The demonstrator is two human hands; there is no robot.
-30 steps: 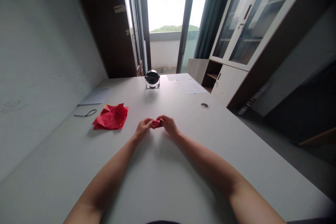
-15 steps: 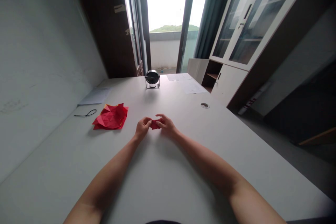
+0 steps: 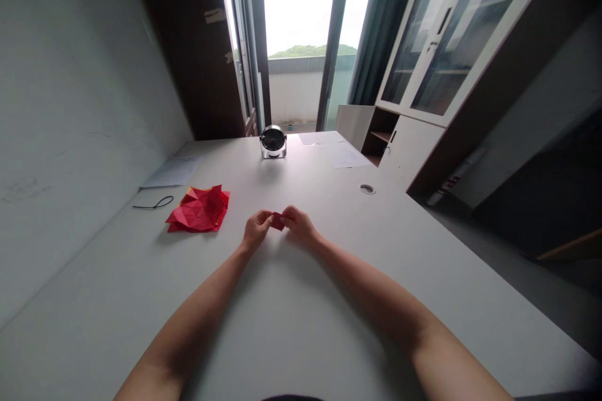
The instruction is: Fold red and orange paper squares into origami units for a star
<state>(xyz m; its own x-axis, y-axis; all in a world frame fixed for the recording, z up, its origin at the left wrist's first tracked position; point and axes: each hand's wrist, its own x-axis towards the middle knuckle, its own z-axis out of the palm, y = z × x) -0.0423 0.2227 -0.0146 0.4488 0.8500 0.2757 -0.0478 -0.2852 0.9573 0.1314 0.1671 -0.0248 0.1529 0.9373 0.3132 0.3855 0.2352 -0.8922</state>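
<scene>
In the head view, a small, flat, red folded piece, apparently paper [image 3: 277, 221], is between the two hands above the white, smooth-topped bench [image 3: 291, 326]. The left hand [image 3: 256, 229] has a narrow grip on its left edge, the right hand [image 3: 299, 225] on its right. The piece looks already folded small, but is not yet released; whether any folds are left cannot be told. Crumpled red sheets with yellow edging [image 3: 198, 212] lie creased and spread on the left. Fingers cover the piece's ends, its layers are too small to make out, and the upper arms are cut off.
</scene>
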